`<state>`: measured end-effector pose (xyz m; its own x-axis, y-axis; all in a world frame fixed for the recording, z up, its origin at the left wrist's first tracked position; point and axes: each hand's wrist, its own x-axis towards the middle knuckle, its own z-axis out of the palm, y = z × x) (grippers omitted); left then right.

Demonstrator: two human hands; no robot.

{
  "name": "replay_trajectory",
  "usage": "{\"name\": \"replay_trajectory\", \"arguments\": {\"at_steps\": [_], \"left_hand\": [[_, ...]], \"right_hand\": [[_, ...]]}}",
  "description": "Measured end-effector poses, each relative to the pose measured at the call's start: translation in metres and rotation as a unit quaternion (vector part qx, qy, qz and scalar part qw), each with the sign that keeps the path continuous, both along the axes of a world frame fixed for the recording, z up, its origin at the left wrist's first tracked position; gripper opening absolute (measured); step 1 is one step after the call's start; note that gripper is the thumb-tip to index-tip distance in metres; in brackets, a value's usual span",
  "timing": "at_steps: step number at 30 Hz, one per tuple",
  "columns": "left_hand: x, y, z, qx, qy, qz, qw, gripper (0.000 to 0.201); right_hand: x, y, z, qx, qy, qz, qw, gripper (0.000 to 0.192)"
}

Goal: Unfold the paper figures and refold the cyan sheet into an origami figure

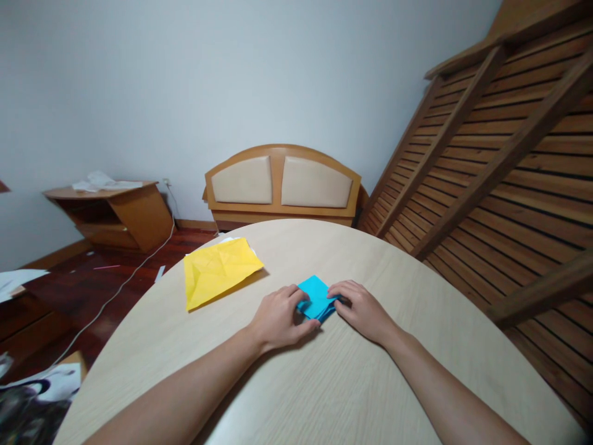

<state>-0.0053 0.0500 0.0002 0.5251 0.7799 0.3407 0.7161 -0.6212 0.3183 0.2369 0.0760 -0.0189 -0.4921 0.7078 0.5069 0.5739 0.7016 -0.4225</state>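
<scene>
Near the middle of the table: blue folded paper [315, 298] lies flat, a small layered packet pinned between both hands.
Left hand [278, 320]: fingers curled, pressing down on the packet's left edge, thumb tucked against its near corner; closed onto the paper.
Right hand [361, 309]: fingertips bear on the right edge, flattened against the paper, nothing lifted.
Handling: likely very light, thin and limp; creases hold but it tears or dents easily and slides on the smooth top. Best held at the edges and corners, with the folded layers kept squeezed together.
Table [352, 383]: pale wood, rounded edge.
Yellow paper [217, 271]: creased sheet, well apart to the left, white sheets under it.
Beyond: padded headboard [282, 182] against the wall, slatted wooden frame [500, 161] leaning at right, low cabinet [115, 213] at left.
</scene>
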Motion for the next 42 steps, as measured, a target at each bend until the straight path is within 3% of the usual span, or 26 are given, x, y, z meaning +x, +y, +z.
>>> {"name": "replay_trajectory", "arguments": {"at_steps": [8, 14, 23, 32, 37, 42], "left_hand": [[0.0009, -0.0005, -0.0006, -0.01, 0.01, 0.012, 1.0, 0.029], [0.0008, -0.0004, 0.001, -0.003, 0.014, -0.002, 1.0, 0.027], [-0.0007, 0.0, -0.0001, -0.007, 0.032, -0.04, 0.999, 0.025], [-0.0018, 0.0019, -0.0011, -0.003, 0.031, -0.061, 0.998, 0.021], [-0.0021, 0.0017, -0.0009, 0.003, 0.031, -0.065, 0.997, 0.03], [-0.0028, 0.0021, -0.0023, -0.004, 0.002, -0.039, 0.999, 0.021]], "right_hand": [[-0.0003, -0.0024, 0.0012, -0.02, -0.014, -0.019, 1.0, 0.015], [0.0016, -0.0022, 0.0002, -0.013, -0.007, -0.003, 1.0, 0.022], [0.0001, -0.0011, -0.0012, -0.024, 0.0, -0.037, 0.999, 0.025], [0.0015, -0.0061, 0.0017, -0.026, -0.035, 0.004, 0.999, 0.039], [0.002, -0.0035, -0.001, -0.024, -0.024, 0.006, 0.999, 0.027], [0.0001, -0.0005, -0.0014, -0.026, -0.016, -0.004, 1.0, 0.019]]}}
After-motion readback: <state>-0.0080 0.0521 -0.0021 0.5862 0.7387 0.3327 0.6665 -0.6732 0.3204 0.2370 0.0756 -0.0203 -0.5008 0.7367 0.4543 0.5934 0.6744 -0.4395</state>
